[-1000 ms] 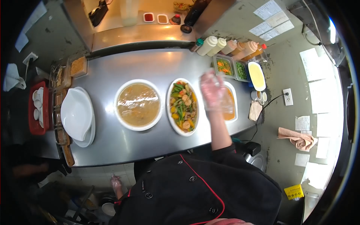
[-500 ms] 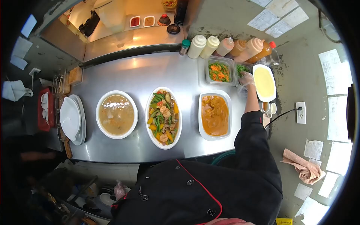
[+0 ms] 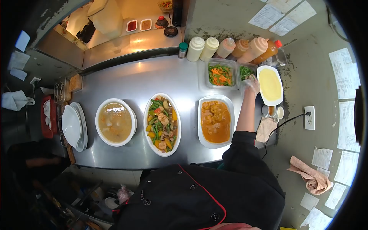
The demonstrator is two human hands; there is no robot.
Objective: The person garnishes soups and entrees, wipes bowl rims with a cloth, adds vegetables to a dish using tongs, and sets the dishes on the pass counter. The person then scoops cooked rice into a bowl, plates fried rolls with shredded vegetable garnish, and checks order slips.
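My right hand, in a clear plastic glove, is at the near edge of a small clear container of chopped greens. Its fingers look bunched together; what they hold, if anything, I cannot make out. Left of it sits a clear container of shredded carrot and green strips, and to the right a white dish of pale yellow food. Nearest below is a white dish of orange curry. An oval plate of stir-fried vegetables and shrimp and a bowl of broth stand further left. My left hand is out of view.
Squeeze bottles and a green-capped shaker line the back of the steel counter. Stacked white plates stand at the left end. A black cord runs to the wall outlet. Another person's arm shows in the dark lower left.
My right hand has drawn slightly back toward me from the chopped greens, uncovering more of them. The sleeve has shifted lower and left. The whole view has shifted a little.
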